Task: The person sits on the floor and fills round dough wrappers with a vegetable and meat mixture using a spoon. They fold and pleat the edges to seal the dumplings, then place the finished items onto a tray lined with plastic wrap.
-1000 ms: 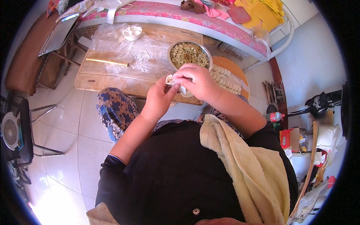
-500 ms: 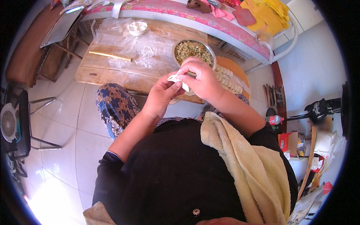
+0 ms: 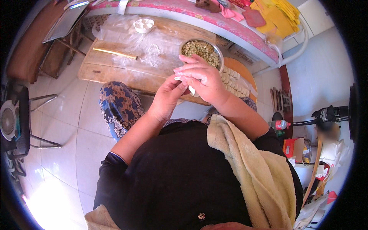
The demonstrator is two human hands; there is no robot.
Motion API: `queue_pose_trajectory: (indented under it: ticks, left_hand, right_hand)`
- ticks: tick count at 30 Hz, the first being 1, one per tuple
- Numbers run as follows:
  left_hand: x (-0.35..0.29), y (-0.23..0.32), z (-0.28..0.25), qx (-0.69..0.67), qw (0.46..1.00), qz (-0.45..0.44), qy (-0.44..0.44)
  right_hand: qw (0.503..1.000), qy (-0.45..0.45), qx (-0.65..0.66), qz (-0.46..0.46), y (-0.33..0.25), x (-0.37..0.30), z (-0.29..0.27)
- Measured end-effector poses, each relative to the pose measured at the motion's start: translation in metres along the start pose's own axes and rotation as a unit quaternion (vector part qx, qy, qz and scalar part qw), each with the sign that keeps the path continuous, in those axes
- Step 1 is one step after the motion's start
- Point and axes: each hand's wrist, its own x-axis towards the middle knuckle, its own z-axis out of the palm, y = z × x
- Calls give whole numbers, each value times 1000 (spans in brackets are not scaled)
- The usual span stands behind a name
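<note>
Between my two hands, above the near edge of the low wooden table (image 3: 111,69), is a white dumpling (image 3: 192,90), mostly hidden by my fingers. My left hand (image 3: 167,99) pinches it from the left with thumb and fingers. From the other side my right hand (image 3: 207,79) closes its thumb and forefinger on it, its other fingers raised and spread. Just beyond stands a metal bowl (image 3: 220,64) of chopped green and pale filling (image 3: 200,51). Rows of finished dumplings (image 3: 234,83) lie to its right on a round wooden board (image 3: 251,78).
A golden rolling pin (image 3: 115,53) rests on the floured table, with a white bowl (image 3: 144,25) of white contents behind it. Plastic film (image 3: 115,30) covers part of the tabletop. A bed with a pink floral cover (image 3: 168,10) borders the far side. A fan (image 3: 8,120) stands at left.
The raised fingers of my right hand have spread and lifted over the dumpling. Less of the dumpling shows now. The whole view has shifted slightly.
</note>
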Motion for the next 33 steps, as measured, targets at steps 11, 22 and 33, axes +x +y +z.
queue_pose_trajectory:
  ticks: [11, 22, 33]
  left_hand:
    - [4, -2, -10, 106, 994, -31, -18]
    - [11, 2, -4, 98, 985, 45, 138]
    - [9, -1, -4, 46, 998, 23, 44]
  right_hand:
    - [997, -44, 51, 29, 11, 0, 5]
    - [769, 102, 428, 465, -6, -43, 13]
    - [952, 209, 135, 181, -2, -33, 39]
